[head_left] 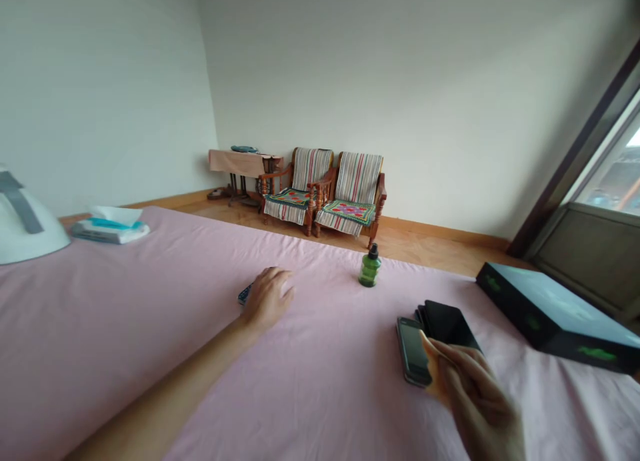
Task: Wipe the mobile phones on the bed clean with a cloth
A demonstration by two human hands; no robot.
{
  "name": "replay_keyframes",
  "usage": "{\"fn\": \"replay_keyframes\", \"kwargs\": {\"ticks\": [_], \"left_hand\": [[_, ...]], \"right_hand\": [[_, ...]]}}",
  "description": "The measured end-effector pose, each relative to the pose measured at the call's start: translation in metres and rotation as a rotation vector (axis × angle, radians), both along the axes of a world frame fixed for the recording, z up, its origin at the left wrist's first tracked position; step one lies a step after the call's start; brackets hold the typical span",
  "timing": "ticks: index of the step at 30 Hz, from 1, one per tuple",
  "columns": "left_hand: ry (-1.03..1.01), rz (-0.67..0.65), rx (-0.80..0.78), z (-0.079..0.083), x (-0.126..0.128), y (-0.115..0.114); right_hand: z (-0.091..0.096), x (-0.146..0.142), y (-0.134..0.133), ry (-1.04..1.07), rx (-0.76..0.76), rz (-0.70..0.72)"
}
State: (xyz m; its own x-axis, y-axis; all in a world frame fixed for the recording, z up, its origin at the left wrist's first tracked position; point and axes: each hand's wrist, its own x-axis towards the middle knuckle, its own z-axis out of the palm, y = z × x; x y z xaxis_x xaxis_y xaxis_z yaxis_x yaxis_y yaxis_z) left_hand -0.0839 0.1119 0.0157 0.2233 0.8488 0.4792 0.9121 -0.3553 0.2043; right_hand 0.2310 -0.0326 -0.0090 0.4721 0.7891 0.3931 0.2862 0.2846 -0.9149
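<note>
My left hand [267, 297] is closed over a small dark handheld device [245, 293] on the pink sheet. Only the device's left end shows, with what look like small keys; the rest lies under my fingers. In my right hand [480, 387] a tan cloth [436, 374] is pinched between thumb and fingers. The cloth's edge overlaps the right side of a phone [413, 351], which lies screen up. Just behind the phone sit dark, flat phone-like devices [450, 324], partly covered by my right hand. A green bottle [369, 269] with a black top stands upright between and beyond my hands.
A large black box [560, 314] lies at the right. On the left are a pack of tissues [113, 226] and a white kettle-like appliance [30, 227], cut off by the frame. Two wooden chairs [350, 187] and a cloth-covered table [240, 162] stand by the wall.
</note>
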Motion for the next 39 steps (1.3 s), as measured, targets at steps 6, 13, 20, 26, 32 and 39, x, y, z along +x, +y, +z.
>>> {"fn": "replay_keyframes", "kwargs": {"ticks": [6,13,20,26,32,39], "left_hand": [[0.092,0.244,-0.057,0.003,-0.033,0.015],[0.122,0.315,-0.107,0.006,-0.034,0.011],[0.068,0.122,-0.049,0.015,-0.001,-0.012],[0.062,-0.118,-0.150,-0.007,0.049,-0.038],[0.092,-0.120,-0.208,-0.014,0.058,-0.041],[0.198,-0.160,-0.297,-0.004,0.061,-0.034]], "right_hand": [[0.011,-0.016,-0.004,0.052,-0.006,-0.009],[0.003,-0.006,-0.002,0.042,-0.028,0.005],[-0.005,0.002,0.001,-0.057,-0.008,0.062],[0.000,-0.002,0.000,-0.028,-0.020,0.038],[0.003,-0.002,0.000,0.021,-0.028,0.069],[0.001,-0.002,-0.002,-0.047,-0.009,0.065]]}}
